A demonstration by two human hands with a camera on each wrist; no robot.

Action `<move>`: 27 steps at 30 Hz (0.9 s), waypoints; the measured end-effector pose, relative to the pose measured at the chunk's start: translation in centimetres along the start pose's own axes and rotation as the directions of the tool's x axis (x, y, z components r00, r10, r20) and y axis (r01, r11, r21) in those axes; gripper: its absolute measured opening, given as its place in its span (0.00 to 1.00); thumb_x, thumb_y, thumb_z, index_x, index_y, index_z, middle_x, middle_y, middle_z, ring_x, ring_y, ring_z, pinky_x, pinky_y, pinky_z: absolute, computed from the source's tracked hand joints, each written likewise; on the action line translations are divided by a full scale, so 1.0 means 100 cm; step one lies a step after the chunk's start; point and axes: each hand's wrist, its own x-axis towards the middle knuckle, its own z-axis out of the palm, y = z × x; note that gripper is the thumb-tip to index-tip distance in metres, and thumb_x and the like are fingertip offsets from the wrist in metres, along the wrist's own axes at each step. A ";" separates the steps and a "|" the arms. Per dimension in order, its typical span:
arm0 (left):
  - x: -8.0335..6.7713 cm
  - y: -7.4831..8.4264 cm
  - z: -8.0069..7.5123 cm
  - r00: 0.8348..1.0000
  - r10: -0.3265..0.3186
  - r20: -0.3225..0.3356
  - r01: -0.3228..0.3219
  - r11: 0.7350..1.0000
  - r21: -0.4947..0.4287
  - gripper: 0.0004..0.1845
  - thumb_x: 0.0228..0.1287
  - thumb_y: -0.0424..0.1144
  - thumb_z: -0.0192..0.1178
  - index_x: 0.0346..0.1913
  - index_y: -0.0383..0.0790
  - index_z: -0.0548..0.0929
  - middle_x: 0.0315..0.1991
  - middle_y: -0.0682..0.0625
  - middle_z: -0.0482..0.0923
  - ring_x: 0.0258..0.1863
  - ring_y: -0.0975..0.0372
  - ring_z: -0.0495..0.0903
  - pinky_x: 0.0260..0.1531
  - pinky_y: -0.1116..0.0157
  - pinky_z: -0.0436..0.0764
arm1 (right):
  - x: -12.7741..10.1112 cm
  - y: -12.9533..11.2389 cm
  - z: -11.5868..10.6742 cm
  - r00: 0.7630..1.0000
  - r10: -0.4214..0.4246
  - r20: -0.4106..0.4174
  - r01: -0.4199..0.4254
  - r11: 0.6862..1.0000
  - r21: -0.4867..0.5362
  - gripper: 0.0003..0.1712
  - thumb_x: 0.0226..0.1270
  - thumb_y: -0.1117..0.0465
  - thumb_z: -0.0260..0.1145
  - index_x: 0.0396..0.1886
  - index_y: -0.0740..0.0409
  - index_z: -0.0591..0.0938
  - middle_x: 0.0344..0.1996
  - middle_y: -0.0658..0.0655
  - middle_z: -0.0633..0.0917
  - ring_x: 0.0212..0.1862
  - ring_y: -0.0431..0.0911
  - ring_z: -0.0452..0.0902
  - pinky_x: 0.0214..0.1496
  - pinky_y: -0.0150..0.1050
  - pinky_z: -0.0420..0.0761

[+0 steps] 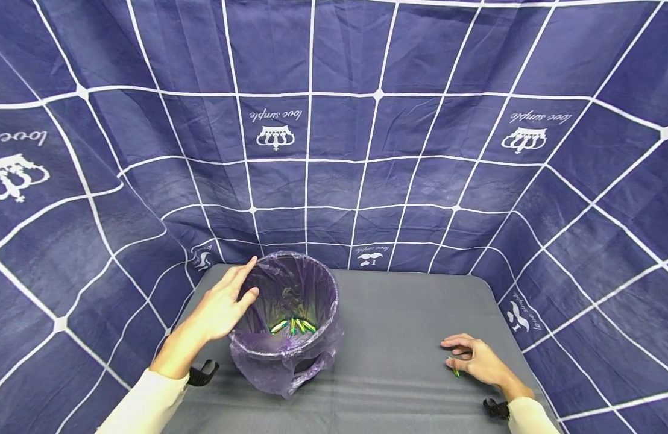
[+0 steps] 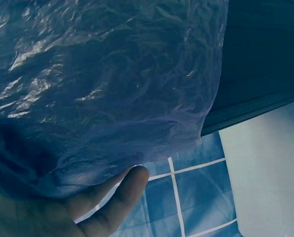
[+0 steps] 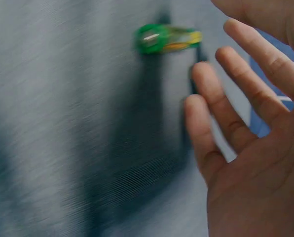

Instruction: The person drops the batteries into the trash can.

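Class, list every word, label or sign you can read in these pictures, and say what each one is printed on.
"love simple", upside down beside a white crown sign, on the blue backdrop cloth; repeated at upper right.
"love", partly cut off at the left edge by another crown.
Small prints with a bird sign low on the cloth: too small to read.
Batteries in the bin and the battery by the right hand: labels blurred, unreadable.

Bin (image 1: 290, 355): small round bin lined with a crinkled purple plastic bag, standing upright, its rim against the left hand's (image 1: 222, 307) fingers.
Batteries in bin (image 1: 293, 326): several green-and-yellow batteries lying on the bag's bottom, just right of the left hand.
Loose battery (image 1: 454, 369): green with a yellow end, lying flat under the right hand's (image 1: 477, 360) fingers.
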 end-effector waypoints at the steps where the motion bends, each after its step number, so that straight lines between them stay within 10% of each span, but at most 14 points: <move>1: 0.000 0.000 0.000 1.000 0.000 0.000 0.000 1.000 0.000 0.38 0.91 0.45 0.58 0.95 0.41 0.61 0.83 0.32 0.74 0.76 0.29 0.81 0.70 0.26 0.82 | -0.003 0.001 0.000 1.000 0.010 0.005 -0.010 1.000 -0.009 0.24 0.68 0.67 0.87 0.61 0.67 0.92 0.62 0.70 0.90 0.52 0.34 0.88 0.50 0.34 0.91; 12: 0.001 -0.002 0.000 1.000 0.003 -0.007 -0.003 1.000 0.005 0.38 0.92 0.48 0.57 0.95 0.42 0.61 0.83 0.33 0.74 0.76 0.30 0.82 0.71 0.27 0.82 | -0.014 0.012 0.007 0.999 -0.045 0.008 0.045 0.999 -0.018 0.32 0.56 0.73 0.89 0.63 0.66 0.92 0.68 0.43 0.87 0.43 0.45 0.82 0.42 0.35 0.80; 27: 0.000 0.000 0.000 1.000 -0.006 -0.008 0.006 1.000 0.000 0.38 0.92 0.47 0.57 0.95 0.42 0.62 0.83 0.33 0.75 0.76 0.29 0.82 0.70 0.27 0.82 | -0.013 0.015 0.015 0.993 -0.094 -0.076 0.092 0.995 -0.024 0.26 0.53 0.83 0.81 0.54 0.69 0.94 0.58 0.56 0.88 0.37 0.37 0.84 0.38 0.30 0.87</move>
